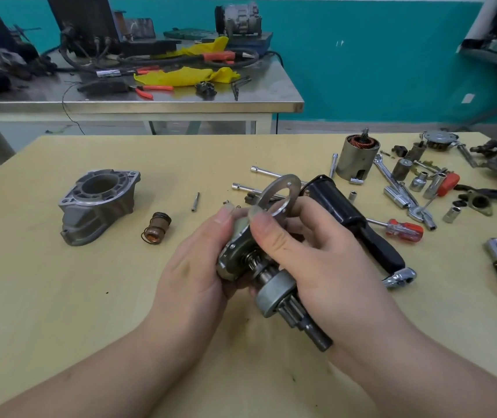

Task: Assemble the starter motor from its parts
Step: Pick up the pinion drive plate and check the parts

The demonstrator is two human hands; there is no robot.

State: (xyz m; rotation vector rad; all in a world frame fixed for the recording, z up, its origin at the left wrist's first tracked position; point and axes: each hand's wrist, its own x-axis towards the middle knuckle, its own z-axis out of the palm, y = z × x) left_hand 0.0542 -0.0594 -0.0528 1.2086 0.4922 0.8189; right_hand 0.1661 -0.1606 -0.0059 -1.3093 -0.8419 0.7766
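Both hands up over the table point(96, 297) w/ the gear shaft point(274, 285) between them; left hand point(196, 267) curls round its disc end, right hand point(307, 260) wraps the shaft & pinches a flat metal ring point(283, 188) at the top; grey housing point(99, 203) sits well apart to the left, small spring piece point(156, 227) near it; black cylinder point(334, 203) just behind the right hand.
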